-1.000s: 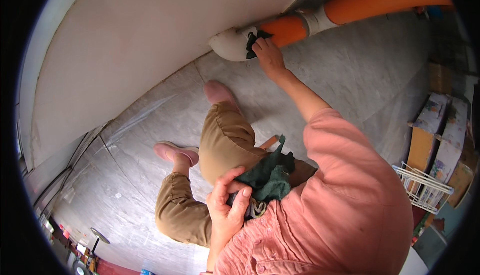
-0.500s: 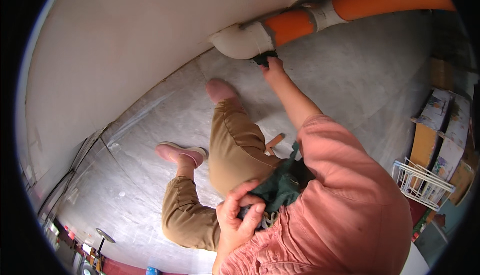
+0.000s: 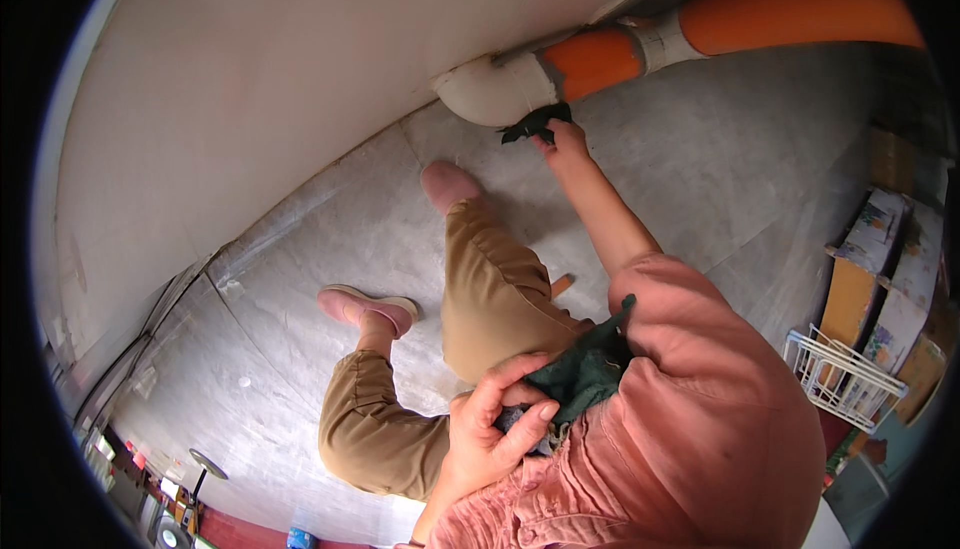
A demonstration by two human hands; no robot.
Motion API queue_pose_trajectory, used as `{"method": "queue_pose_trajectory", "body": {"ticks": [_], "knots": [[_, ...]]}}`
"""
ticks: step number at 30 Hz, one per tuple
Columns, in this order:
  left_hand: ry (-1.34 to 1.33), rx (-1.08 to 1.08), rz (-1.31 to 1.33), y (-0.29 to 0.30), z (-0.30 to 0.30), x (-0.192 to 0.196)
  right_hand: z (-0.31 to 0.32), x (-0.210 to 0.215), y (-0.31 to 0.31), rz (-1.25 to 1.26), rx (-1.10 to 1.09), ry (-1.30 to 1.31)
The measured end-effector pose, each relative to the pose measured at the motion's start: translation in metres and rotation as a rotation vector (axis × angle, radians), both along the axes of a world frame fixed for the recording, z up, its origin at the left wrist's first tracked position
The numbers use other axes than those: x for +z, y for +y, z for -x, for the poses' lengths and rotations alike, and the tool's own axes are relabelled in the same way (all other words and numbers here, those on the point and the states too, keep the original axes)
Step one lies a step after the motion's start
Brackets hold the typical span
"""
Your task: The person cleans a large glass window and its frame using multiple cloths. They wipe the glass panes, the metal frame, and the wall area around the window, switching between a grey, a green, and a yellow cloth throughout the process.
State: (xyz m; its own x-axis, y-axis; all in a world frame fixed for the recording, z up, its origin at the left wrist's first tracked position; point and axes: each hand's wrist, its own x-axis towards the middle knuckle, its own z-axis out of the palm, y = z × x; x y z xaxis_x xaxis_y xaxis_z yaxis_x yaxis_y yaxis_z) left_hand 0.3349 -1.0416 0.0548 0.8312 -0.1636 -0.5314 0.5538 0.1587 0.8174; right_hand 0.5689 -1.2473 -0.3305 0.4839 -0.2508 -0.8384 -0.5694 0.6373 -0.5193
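Beside pipe, cloth lengthwise, leftward

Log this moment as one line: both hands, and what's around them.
right hand: holds dark cloth beside white pipe elbow | left hand: holds green cloth | around: orange pipe, white wire basket
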Motion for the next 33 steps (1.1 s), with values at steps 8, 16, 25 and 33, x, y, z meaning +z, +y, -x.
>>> {"method": "queue_pose_trajectory", "body": {"ticks": [8,16,25,33], "knots": [[-0.070,0.066,0.018,-0.008,0.010,-0.006,-0.079,0.144,0.015,0.881,0.800,-0.732],[-0.098,-0.016,0.093,0.002,0.009,-0.016,-0.054,0.080,0.067,1.587,1.199,-0.939],[-0.175,-0.061,0.106,-0.011,-0.024,-0.011,-0.021,0.127,0.018,1.506,1.833,-1.307],[-0.188,0.047,0.250,-0.011,-0.036,-0.023,-0.023,0.231,0.013,0.433,1.115,-0.629]]}}
